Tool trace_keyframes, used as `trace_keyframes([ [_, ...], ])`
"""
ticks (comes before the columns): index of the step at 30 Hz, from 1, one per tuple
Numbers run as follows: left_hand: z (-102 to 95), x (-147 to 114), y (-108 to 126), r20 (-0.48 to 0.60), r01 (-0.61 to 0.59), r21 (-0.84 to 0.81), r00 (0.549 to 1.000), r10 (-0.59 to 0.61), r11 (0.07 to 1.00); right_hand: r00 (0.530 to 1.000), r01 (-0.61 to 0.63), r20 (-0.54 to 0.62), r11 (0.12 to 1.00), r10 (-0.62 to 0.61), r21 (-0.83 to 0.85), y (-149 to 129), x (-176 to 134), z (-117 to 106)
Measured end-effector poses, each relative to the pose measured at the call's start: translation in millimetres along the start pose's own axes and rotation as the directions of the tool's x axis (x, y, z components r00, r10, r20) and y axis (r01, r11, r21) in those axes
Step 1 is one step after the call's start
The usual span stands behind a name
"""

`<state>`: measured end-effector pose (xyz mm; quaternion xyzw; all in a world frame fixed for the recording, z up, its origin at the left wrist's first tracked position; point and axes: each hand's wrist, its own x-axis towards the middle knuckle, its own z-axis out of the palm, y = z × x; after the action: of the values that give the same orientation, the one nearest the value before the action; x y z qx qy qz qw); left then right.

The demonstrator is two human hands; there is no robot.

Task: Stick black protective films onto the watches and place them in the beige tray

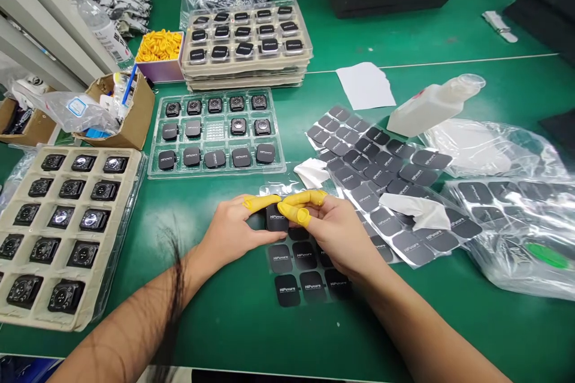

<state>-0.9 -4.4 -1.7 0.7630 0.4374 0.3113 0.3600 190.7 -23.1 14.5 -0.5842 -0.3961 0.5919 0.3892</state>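
A black square smartwatch body (275, 220) with a "HiFuture" film on its face is held between my hands. My left hand (231, 224) grips it from the left, with the thumb along its lower edge and a yellow finger cot on the index finger at its top. The thumb and index finger of my right hand (339, 227), both in yellow cots, pinch at its upper right corner; the exact contact is hidden. Beneath them lies a sheet of black "HiFuture" films (305, 255), partly covered by my right hand.
A clear tray (283, 172) of watch bodies stands behind my left hand. Beige trays (90, 311) are at the left and stacked trays (247, 66) at the back. More film sheets (371, 182), a white tissue (420, 210), a translucent bottle (426, 109) and plastic bags (516, 263) lie right.
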Motion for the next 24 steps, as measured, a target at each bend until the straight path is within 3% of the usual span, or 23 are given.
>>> trace_keyframes([
  [5, -1.3, 0.5, 0.2, 0.001, 0.096, -0.022, 0.995, -0.096, 0.995, 0.976, 0.130, -0.128, 0.943, -0.176, -0.308, 0.5, -2.5, -4.9],
  [9, -2.1, 1.5, -1.1, 0.018, 0.108, -0.066, 0.994, -0.107, 0.992, 0.994, 0.110, 0.048, 0.962, -0.101, -0.250, 5.4, -0.7, 2.7],
  [13, -2.6, 1.7, -1.7, 0.017, 0.151, -0.100, 0.989, -0.150, 0.984, 0.989, 0.134, -0.025, 0.966, -0.143, -0.220, 10.9, 1.7, 13.2],
  [18, -3.4, 2.3, -0.7, 0.061, 0.132, -0.106, 0.990, -0.126, 0.986, 0.983, 0.152, 0.128, 0.978, -0.134, -0.144, 16.6, -1.4, 20.2],
  [21, -3.2, 2.9, -0.6, 0.057, 0.200, -0.182, 0.980, -0.192, 0.963, 0.996, 0.087, 0.033, 0.990, -0.083, -0.108, 13.6, -3.1, 13.7],
  [24, -2.7, 2.3, -1.4, 0.027, 0.242, -0.251, 0.970, -0.243, 0.937, 0.976, 0.143, -0.151, 0.986, -0.155, -0.089, -5.9, 11.4, 4.8],
])
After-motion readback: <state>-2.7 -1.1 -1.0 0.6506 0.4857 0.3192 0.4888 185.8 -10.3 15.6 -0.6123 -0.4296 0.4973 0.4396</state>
